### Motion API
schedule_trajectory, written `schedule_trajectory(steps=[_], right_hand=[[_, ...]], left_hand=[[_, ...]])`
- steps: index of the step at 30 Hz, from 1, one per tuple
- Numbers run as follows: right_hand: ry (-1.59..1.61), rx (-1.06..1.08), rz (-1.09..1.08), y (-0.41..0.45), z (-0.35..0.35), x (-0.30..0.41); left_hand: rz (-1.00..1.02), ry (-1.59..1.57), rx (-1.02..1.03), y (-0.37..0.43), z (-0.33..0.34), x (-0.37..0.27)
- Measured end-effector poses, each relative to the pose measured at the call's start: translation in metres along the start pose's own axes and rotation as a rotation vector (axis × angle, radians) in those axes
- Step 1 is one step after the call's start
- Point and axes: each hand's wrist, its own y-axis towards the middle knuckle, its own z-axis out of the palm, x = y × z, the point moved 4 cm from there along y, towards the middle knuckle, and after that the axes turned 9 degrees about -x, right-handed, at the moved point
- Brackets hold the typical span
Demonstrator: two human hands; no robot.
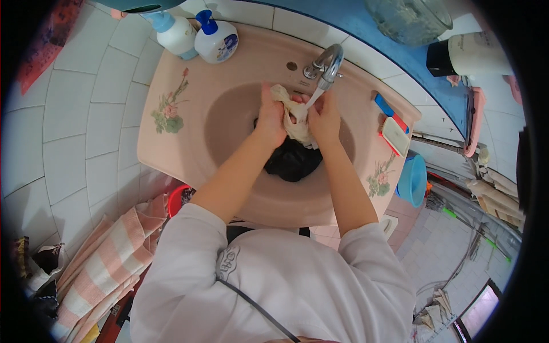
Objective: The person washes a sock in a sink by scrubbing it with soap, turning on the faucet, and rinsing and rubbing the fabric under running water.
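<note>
Water runs from the chrome faucet [329, 76] onto a wet cream cloth [296, 116], which I hold with both hands over the basin. My left hand [272, 115] grips the cloth's left side, its thumb pointing up towards the back. On the other side my right hand [324, 115] has hold of the cloth close under the water stream, some of its fingers hidden. Beneath the cloth, a black wet fabric item [294, 162] lies in the bowl of the pink ceramic sink [231, 141].
Two white pump bottles [216, 40] stand at the sink's back left corner. On the right rim lie a scrub brush [395, 136] and a blue-and-red handled item [391, 112]. A blue shelf [399, 73] overhangs the back right. Light-blue basins [412, 180] sit lower right; a striped towel [116, 253] hangs left.
</note>
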Motion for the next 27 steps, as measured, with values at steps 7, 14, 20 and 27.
schedule_trajectory(steps=[7,14,20,27], right_hand=[[0.203,0.503,0.531,-0.017,0.001,0.005],[0.824,0.548,0.751,-0.015,-0.005,0.005],[0.941,0.636,1.08,-0.023,0.01,0.001],[1.188,0.41,1.03,-0.015,0.002,0.006]], left_hand=[[0.134,0.186,0.038,-0.006,-0.016,-0.027],[0.348,0.101,0.021,-0.009,-0.03,-0.042],[0.351,0.073,0.135,-0.008,-0.024,-0.042],[0.408,0.179,-0.02,-0.012,-0.023,-0.039]])
